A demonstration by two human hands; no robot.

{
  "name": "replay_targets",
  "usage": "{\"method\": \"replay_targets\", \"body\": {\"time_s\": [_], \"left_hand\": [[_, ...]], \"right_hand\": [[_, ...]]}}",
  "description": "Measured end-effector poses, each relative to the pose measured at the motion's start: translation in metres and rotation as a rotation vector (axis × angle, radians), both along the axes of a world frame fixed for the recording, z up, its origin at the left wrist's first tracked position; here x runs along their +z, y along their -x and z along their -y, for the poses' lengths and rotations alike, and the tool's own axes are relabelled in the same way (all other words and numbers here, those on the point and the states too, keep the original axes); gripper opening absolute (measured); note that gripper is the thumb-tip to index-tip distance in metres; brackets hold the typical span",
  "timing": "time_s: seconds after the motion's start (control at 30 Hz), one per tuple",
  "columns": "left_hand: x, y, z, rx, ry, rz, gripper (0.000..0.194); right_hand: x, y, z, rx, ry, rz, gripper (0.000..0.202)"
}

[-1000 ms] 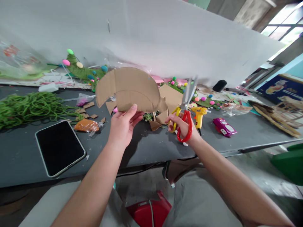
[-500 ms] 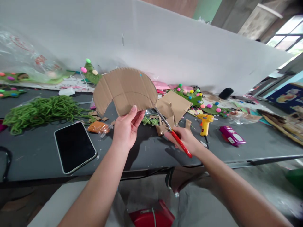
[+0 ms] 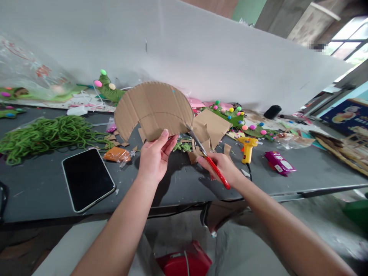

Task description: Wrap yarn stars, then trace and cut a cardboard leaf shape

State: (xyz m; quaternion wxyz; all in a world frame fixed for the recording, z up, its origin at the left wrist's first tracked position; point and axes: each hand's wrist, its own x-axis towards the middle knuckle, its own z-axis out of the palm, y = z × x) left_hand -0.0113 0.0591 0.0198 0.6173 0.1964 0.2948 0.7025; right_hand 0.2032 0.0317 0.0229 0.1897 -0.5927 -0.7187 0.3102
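A brown cardboard piece (image 3: 155,101) with a rounded top is held up above the table, a curved line drawn across it and a notch cut at its lower left. My left hand (image 3: 155,157) pinches its lower edge between thumb and fingers. In my right hand (image 3: 222,168) is a pair of scissors (image 3: 214,168) with red handles. The blade tips meet the cardboard at its lower right edge. Part of the scissors' handle is hidden by my right hand. Behind the blades lie cardboard offcuts (image 3: 214,128).
On the grey table (image 3: 178,188) lie green yarn (image 3: 54,134), a tablet (image 3: 88,179), an orange packet (image 3: 117,154), a yellow glue gun (image 3: 247,148) and a purple packet (image 3: 279,163). Green pieces with colored pompoms (image 3: 254,131) lie along the back, before a white board (image 3: 224,65).
The scissors' tips have moved slightly inward over the cardboard's lower right edge. The cardboard has shifted slightly right in view, while the table's objects have slid a little left.
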Motion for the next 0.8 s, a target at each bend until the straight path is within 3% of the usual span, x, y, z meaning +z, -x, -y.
{"method": "replay_targets", "body": {"time_s": [0.5,0.8], "left_hand": [[-0.0006,-0.0018,-0.0013,0.018,-0.001,0.013,0.013],[-0.0005,-0.0009,-0.0013,0.017,-0.002,0.018,0.009]], "right_hand": [[-0.0049,-0.0009,0.0002,-0.012,0.037,-0.068,0.062],[-0.0024,0.0024,0.0016,-0.049,0.005,-0.003,0.065]]}}
